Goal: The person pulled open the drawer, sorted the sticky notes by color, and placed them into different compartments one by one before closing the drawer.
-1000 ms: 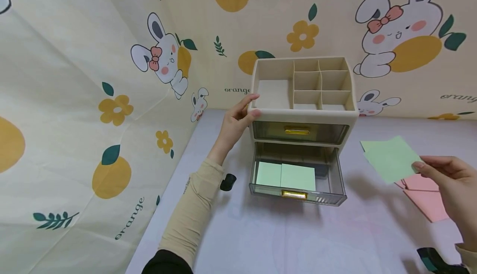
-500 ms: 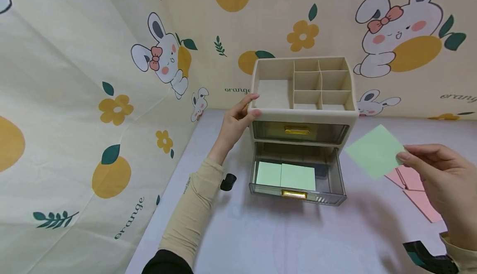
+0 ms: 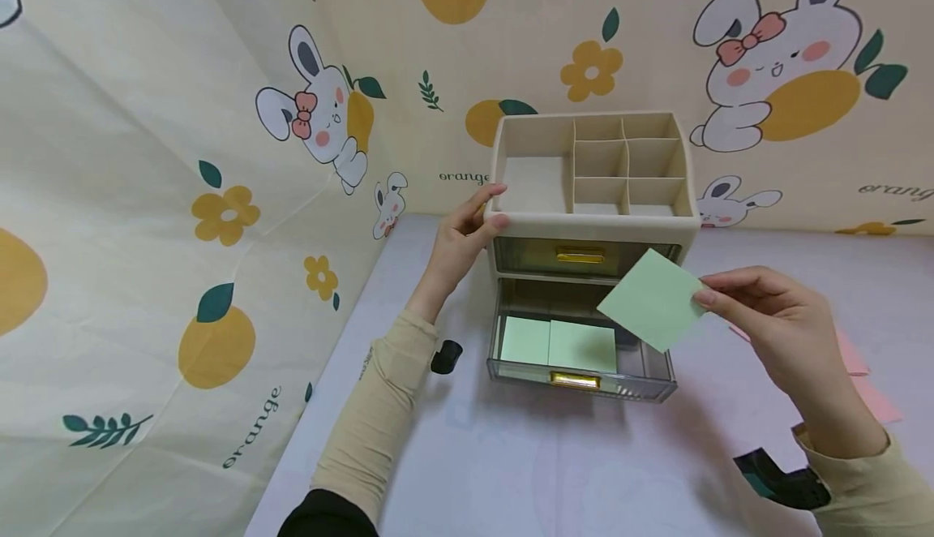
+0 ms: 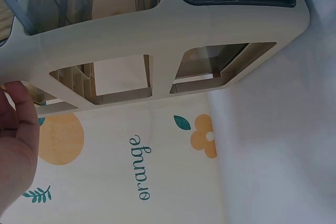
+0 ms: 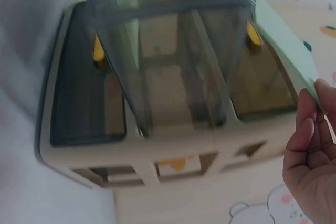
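Note:
A cream desktop drawer organizer [image 3: 594,227] stands on the table, its smoky clear lower drawer [image 3: 642,388] pulled out. Two light green sticky notes [image 3: 582,345] lie side by side in that drawer. With thumb and fingers, my left hand [image 3: 461,238] grips the organizer's upper left edge; part of this hand [image 4: 18,145] shows in the left wrist view. Thumb and fingertips of my right hand [image 3: 781,326] pinch a light green sticky note [image 3: 652,300] by its right corner, tilted above the right part of the drawer. The right wrist view shows this note edge-on.
Pink paper pieces [image 3: 871,395] lie on the table to the right, partly behind my right hand. A closed drawer [image 3: 525,257] sits above the open one. The organizer's top has several compartments [image 3: 601,158]. A rabbit-and-orange patterned cloth [image 3: 438,75] hangs behind and at left.
My right hand has carried the green sticky note leftward, from above the pink papers to above the open drawer. My left hand stays on the organizer.

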The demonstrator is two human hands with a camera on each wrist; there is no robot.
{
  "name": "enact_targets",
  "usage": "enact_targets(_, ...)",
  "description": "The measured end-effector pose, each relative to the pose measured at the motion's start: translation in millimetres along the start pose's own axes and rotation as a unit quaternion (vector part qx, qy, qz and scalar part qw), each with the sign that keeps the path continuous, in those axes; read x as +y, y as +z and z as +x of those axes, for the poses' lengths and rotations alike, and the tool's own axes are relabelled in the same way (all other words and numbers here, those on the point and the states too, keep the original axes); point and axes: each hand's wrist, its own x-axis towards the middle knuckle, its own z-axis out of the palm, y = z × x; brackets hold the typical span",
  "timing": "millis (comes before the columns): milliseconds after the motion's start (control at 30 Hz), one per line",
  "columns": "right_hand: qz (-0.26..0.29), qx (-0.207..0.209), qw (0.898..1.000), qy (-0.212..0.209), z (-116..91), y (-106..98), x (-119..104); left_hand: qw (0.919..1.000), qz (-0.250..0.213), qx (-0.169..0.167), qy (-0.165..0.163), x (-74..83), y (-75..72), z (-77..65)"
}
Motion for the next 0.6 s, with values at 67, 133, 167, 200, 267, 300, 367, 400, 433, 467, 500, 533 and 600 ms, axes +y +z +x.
enact_targets(67, -0.031, -0.004, 0.999, 0.01, 2, 5, 3, 1.0, -0.001, 0.001, -0.001, 0.1, 0.2, 0.0)
enact_targets(133, -0.066, -0.009, 0.998, 0.023, 3, 9, 7, 1.0, -0.002, 0.001, -0.001, 0.0, 0.2, 0.1)
enact_targets(167, -0.098, -0.008, 0.995, 0.034, 4, 12, 8, 1.0, -0.003, 0.001, -0.002, -0.2, 0.2, 0.1)
enact_targets(200, -0.132, -0.009, 0.99, 0.043, 4, 13, 10, 1.0, -0.003, 0.002, -0.003, -0.3, 0.1, 0.0)
enact_targets(267, -0.198, -0.012, 0.978, 0.066, 5, 16, 14, 1.0, -0.005, 0.003, -0.005, -0.5, -0.1, -0.1)
enact_targets(300, -0.23, -0.018, 0.97, 0.073, 5, 17, 15, 1.0, -0.006, 0.004, -0.006, -0.6, -0.2, -0.2)
enact_targets(367, -0.289, -0.028, 0.953, 0.084, 5, 19, 18, 0.9999, -0.008, 0.003, -0.007, -0.8, -0.3, -0.2)
enact_targets(400, -0.306, -0.034, 0.947, 0.085, 5, 20, 20, 0.9999, -0.008, 0.003, -0.007, -0.7, -0.3, -0.3)
enact_targets(433, -0.319, -0.039, 0.943, 0.087, 5, 21, 21, 0.9999, -0.008, 0.003, -0.007, -0.8, -0.3, -0.2)
enact_targets(467, -0.33, -0.044, 0.939, 0.086, 5, 22, 22, 0.9999, -0.007, 0.002, -0.007, -0.8, -0.3, -0.1)
enact_targets(500, -0.338, -0.051, 0.936, 0.082, 5, 23, 23, 0.9999, -0.008, 0.002, -0.008, -0.8, -0.2, -0.1)
enact_targets(533, -0.347, -0.054, 0.933, 0.081, 5, 24, 24, 0.9999, -0.009, 0.001, -0.007, -0.6, -0.1, 0.0)
enact_targets(600, -0.366, -0.06, 0.925, 0.078, 4, 25, 25, 0.9999, -0.009, 0.001, -0.006, -0.2, -0.1, 0.1)
